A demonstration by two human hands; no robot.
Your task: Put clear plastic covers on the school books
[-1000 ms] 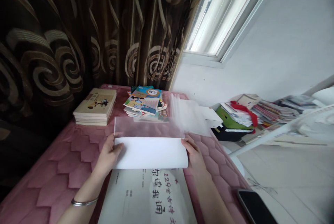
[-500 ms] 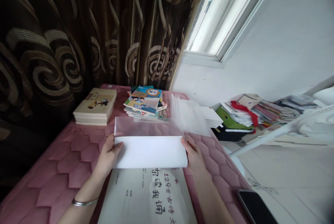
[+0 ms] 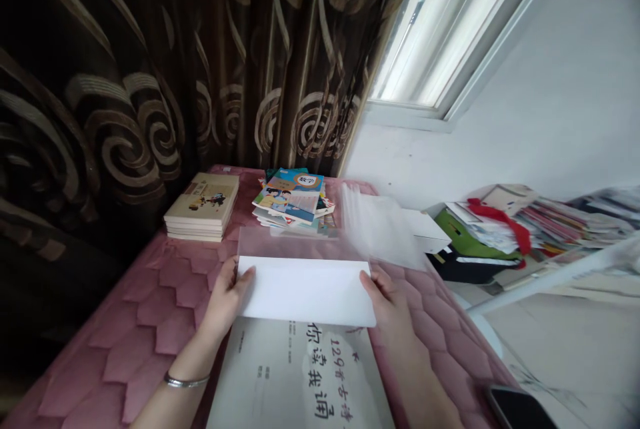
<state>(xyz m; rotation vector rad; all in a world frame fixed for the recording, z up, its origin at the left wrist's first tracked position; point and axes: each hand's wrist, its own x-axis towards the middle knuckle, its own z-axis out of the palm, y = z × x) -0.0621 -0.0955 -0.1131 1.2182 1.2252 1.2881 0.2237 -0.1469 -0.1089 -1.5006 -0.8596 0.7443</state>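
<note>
A large white book with red lettering [image 3: 300, 382] lies on the pink quilted surface [image 3: 140, 329] in front of me. Its front cover flap [image 3: 307, 290] is folded up and back, with a clear plastic book cover [image 3: 295, 242] sticking out beyond it. My left hand [image 3: 227, 299] pinches the left edge of the flap, thumb on top. My right hand [image 3: 393, 302] grips the right edge the same way. A silver bracelet [image 3: 186, 382] is on my left wrist.
A stack of beige books [image 3: 203, 206] sits at the back left, a pile of colourful textbooks [image 3: 293, 199] behind the flap, and clear plastic sleeves [image 3: 380, 226] to the right. A black phone [image 3: 520, 409] lies at the lower right. Dark patterned curtain [image 3: 200, 62] behind; cluttered books [image 3: 505, 229] on the floor.
The view has shifted slightly, so everything sits a little further right. Both hands keep the same hold on the flap, which looks folded a bit lower.
</note>
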